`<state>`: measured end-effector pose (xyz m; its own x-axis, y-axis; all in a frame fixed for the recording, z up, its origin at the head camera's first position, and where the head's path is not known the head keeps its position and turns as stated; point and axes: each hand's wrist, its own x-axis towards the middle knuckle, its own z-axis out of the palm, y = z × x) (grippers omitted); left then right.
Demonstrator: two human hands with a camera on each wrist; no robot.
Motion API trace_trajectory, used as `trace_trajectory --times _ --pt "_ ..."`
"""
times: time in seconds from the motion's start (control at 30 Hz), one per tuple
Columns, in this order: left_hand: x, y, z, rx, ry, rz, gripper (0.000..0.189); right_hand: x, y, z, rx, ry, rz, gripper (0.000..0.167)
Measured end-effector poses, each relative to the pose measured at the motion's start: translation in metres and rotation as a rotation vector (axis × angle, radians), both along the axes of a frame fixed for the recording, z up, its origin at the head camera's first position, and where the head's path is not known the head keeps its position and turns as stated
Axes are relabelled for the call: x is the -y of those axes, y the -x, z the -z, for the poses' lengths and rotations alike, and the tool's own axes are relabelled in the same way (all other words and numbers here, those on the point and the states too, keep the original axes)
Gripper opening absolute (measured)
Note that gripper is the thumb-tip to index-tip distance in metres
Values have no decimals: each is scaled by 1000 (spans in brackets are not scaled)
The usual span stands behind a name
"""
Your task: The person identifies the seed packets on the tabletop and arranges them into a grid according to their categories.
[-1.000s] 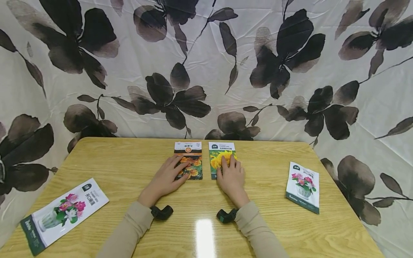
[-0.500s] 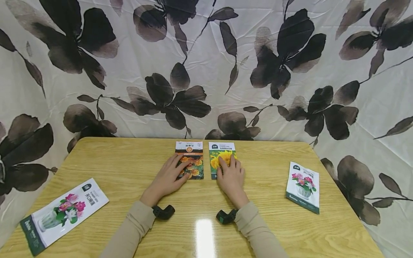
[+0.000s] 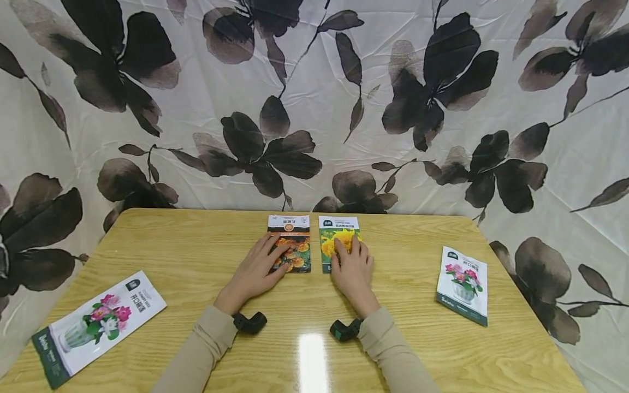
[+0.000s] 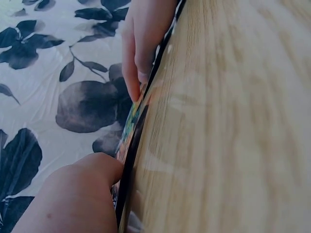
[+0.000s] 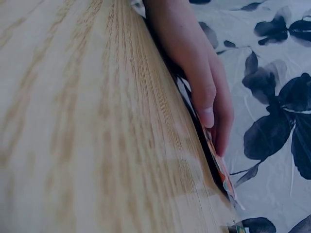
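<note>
My left hand point(image 3: 253, 270) rests with extended fingers on a seed packet with orange flowers point(image 3: 297, 254) at the far middle of the table. Just right of it lies a seed packet with a yellow sunflower point(image 3: 328, 246), and my right hand point(image 3: 355, 272) lies on that one, fingers stretched over its picture. A narrow strip of wood separates the two packets. In the left wrist view, my left thumb point(image 4: 92, 174) sits at the packet's edge, with the right hand beyond. The right wrist view shows the left hand's fingers point(image 5: 206, 116) on the orange packet.
A large white packet with pink flowers point(image 3: 105, 322) lies slanted at the left front of the wooden table point(image 3: 275, 360). A smaller similar packet point(image 3: 462, 286) lies at the right. A floral cloth point(image 3: 344, 158) hangs behind the table's far edge.
My left hand has slid slightly to the right with the orange-flower packet under it, narrowing the gap to the sunflower packet. The right hand has stayed nearly in place.
</note>
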<state>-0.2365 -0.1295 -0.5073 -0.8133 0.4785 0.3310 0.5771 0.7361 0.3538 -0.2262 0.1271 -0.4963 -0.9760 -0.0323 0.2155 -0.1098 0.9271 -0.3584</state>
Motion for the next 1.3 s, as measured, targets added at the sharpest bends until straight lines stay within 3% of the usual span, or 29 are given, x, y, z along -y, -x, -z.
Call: trace_trajectory --times 0.17,0.5,1.3 --pt "0 -1 -3 16 -6 -10 51 0 -1 -2 8 9 6 44" --pt "0 -2 -4 43 1 -10 56 0 0 0 -68 73 0 42" --pt "-1 -3 -6 93 0 -29 56 -2 1 4 -79 60 -21 43"
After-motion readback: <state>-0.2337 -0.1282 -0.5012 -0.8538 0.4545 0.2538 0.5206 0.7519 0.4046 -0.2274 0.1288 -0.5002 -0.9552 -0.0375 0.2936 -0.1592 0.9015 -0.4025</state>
